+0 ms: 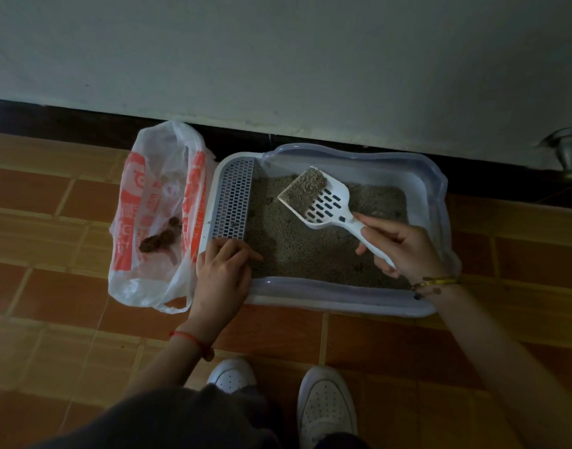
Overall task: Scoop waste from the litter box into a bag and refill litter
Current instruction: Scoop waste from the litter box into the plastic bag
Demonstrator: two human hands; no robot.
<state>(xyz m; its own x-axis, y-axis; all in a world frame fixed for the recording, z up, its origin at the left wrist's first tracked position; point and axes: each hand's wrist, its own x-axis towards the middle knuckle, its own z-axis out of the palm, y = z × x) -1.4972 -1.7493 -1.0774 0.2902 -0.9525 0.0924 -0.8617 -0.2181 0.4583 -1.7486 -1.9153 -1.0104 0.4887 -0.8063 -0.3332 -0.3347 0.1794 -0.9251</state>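
Observation:
A pale blue litter box (336, 299) sits on the tiled floor against the wall, filled with grey litter (304, 247). My right hand (398, 244) grips the handle of a white slotted scoop (323, 202), which is lifted over the litter with a heap of litter on its front end. My left hand (221, 273) rests on the box's near left corner, fingers lying over the rim beside the perforated grate (232, 199). Left of the box lies an open white and red plastic bag (155, 222) with brown waste clumps (161, 236) inside.
The wall and its dark baseboard (83, 124) run directly behind the box and bag. A metal doorstop (568, 157) stands at the far right by the wall. My two white shoes (323, 406) are on the tiles just in front of the box.

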